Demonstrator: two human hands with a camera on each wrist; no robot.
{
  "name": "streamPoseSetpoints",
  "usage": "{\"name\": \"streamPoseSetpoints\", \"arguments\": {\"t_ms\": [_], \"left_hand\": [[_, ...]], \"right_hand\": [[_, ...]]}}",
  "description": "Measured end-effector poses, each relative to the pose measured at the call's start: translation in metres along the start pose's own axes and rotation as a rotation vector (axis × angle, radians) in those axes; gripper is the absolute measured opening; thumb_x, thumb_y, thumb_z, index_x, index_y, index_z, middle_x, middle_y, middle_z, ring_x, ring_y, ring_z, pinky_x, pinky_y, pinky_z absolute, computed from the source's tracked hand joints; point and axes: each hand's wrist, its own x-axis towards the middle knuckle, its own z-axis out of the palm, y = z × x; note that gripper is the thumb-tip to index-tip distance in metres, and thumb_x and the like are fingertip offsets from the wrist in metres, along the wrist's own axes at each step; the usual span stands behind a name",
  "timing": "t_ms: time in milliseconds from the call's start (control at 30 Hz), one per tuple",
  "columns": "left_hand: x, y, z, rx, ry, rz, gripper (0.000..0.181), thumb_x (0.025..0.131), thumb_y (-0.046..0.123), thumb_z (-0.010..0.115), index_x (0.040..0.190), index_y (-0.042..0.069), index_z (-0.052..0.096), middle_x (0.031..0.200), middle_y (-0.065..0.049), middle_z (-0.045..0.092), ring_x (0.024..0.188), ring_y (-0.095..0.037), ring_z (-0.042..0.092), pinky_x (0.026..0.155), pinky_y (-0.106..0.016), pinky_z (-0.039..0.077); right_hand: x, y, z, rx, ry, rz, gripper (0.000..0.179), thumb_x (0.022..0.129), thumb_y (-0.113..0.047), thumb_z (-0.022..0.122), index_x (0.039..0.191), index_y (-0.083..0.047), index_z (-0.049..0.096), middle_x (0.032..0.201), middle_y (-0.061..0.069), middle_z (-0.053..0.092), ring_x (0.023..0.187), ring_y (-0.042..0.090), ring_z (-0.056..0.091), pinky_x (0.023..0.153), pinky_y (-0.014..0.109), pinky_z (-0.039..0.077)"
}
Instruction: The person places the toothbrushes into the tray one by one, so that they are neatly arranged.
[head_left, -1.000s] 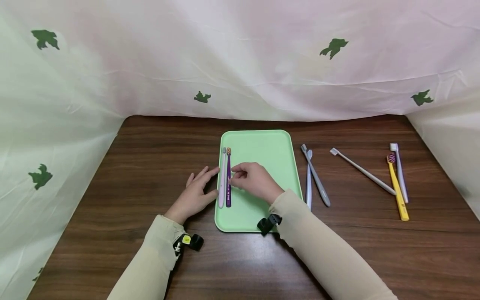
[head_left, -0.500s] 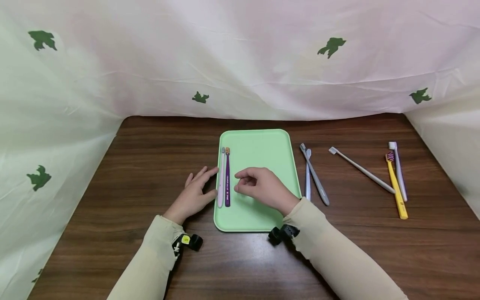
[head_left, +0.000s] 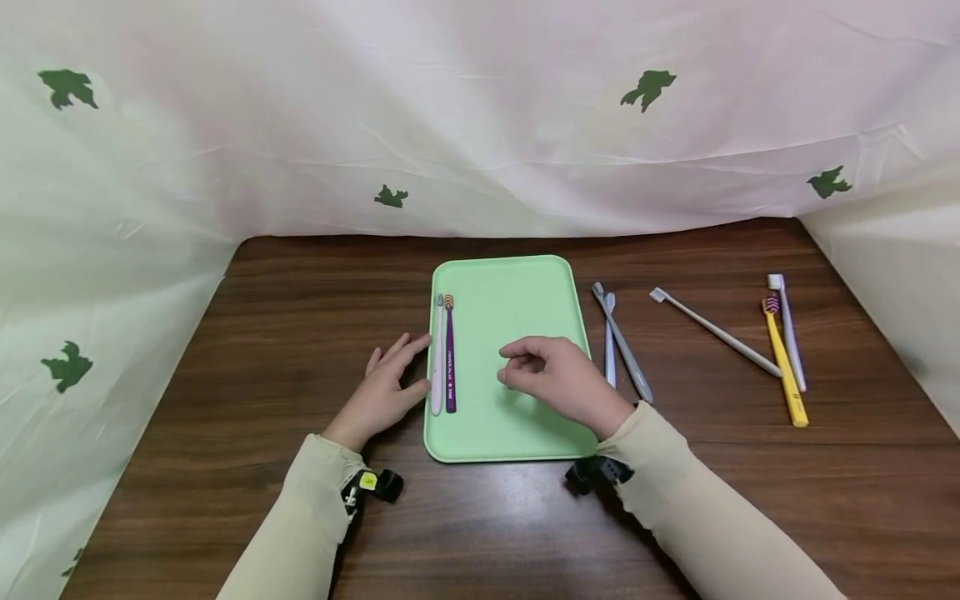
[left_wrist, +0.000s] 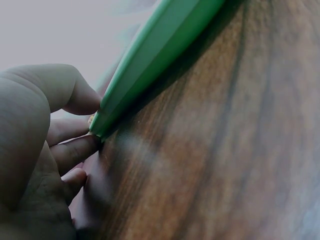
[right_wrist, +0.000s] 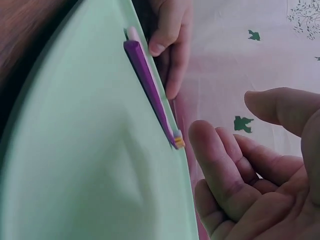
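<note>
A light green tray (head_left: 517, 287) lies on the table. Along its left side two toothbrushes lie side by side: a pale lilac one (head_left: 437, 367) by the rim and a purple one (head_left: 450, 358) with orange bristles. My left hand (head_left: 378, 400) touches the tray's left rim with thumb and fingertips, its fingers extended. Over the right half of the tray hovers my right hand (head_left: 562, 379), fingers loosely bent and nothing between them. In the right wrist view a gap shows between the thumb (right_wrist: 280, 107) and the fingers.
Right of the tray, a grey toothbrush (head_left: 630, 358) crosses a pale blue one (head_left: 610, 350). Farther right lie a light grey toothbrush (head_left: 720, 333), a yellow one (head_left: 787, 375) and a white-and-lilac one (head_left: 791, 342). A white curtain (head_left: 480, 125) encloses the table (head_left: 315, 308).
My right hand has let go of the purple toothbrush area and moved right across the tray. The left hand stays at the rim; the whole view has shifted slightly.
</note>
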Motion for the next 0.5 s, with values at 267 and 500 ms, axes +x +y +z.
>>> {"name": "streamPoseSetpoints", "arguments": {"t_ms": [267,500], "left_hand": [[0.000,0.000,0.000,0.008,0.002,0.000,0.065,0.094,0.017,0.061,0.155,0.014,0.040,0.159,-0.004,0.038,0.153,-0.024,0.016,0.122,-0.051,-0.006],[0.000,0.001,0.000,0.006,0.005,-0.001,0.064,0.094,0.016,0.061,0.155,0.014,0.040,0.159,-0.004,0.039,0.153,-0.025,0.016,0.122,-0.051,-0.006]], "right_hand": [[-0.012,0.004,-0.018,-0.043,0.046,-0.046,0.032,0.092,-0.024,0.073,0.120,-0.008,0.072,0.097,-0.006,0.072,0.095,0.013,0.066,0.085,0.036,0.052],[-0.018,0.005,-0.032,-0.029,0.076,-0.050,0.029,0.092,-0.023,0.073,0.117,-0.008,0.073,0.095,-0.006,0.073,0.090,0.014,0.066,0.077,0.031,0.054]]}}
